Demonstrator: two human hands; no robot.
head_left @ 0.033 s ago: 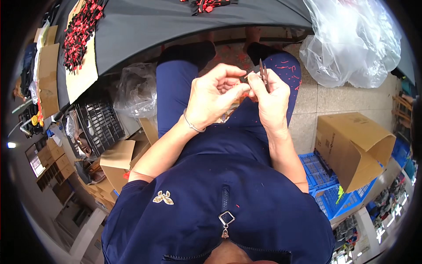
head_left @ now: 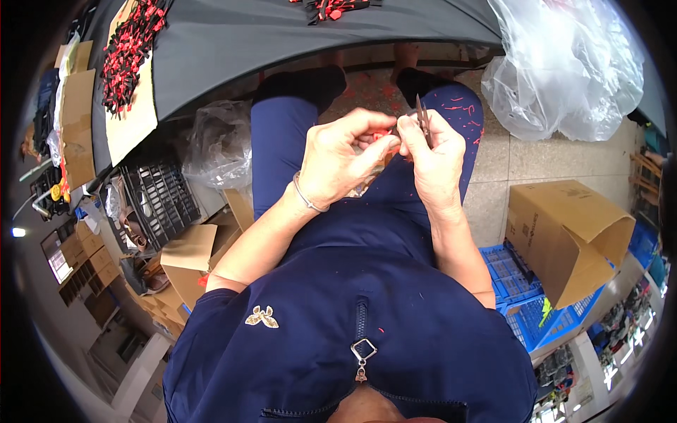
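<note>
My two hands meet above my lap. My left hand [head_left: 345, 156] is closed, its thumb and fingertips pinching a small red-and-black piece [head_left: 381, 134], mostly hidden by the fingers. Wrapped in my closed right hand [head_left: 436, 156] is a pair of small dark thread snips [head_left: 423, 120], with two slim pointed blades sticking up past the fingers. The right thumb and forefinger also meet at the end of the piece. Whether they grip it too, I cannot tell.
A dark-covered table [head_left: 233, 53] lies ahead, bearing a heap of red-and-black pieces [head_left: 132, 60] on cardboard and a smaller pile [head_left: 335, 10]. Red scraps dot my right knee [head_left: 458, 106]. Clear plastic bags [head_left: 564, 70] hang right; a carton [head_left: 557, 225] stands on blue crates [head_left: 508, 275].
The dark end that showed between my fingertips has dropped from sight, and more red shows at my left fingers. The snips stay in my right hand.
</note>
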